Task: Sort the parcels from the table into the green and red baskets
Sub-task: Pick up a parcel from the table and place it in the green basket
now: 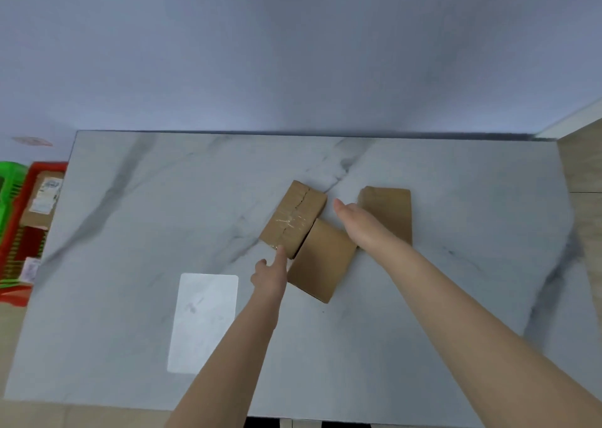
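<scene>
Three brown cardboard parcels lie close together on the marble table. A taped parcel sits at the left, a plain parcel in front of it, and a third parcel at the right. My left hand touches the near corner of the taped parcel with straight fingers. Stretched flat, my right hand lies between the taped parcel and the right one, its fingers straight. The red basket stands off the table's left edge with a labelled parcel inside. Beside it the green basket is partly cut off.
A pale rectangular patch lies on the table near my left forearm. A plain wall runs behind the table. Wooden floor shows at the right and along the front edge.
</scene>
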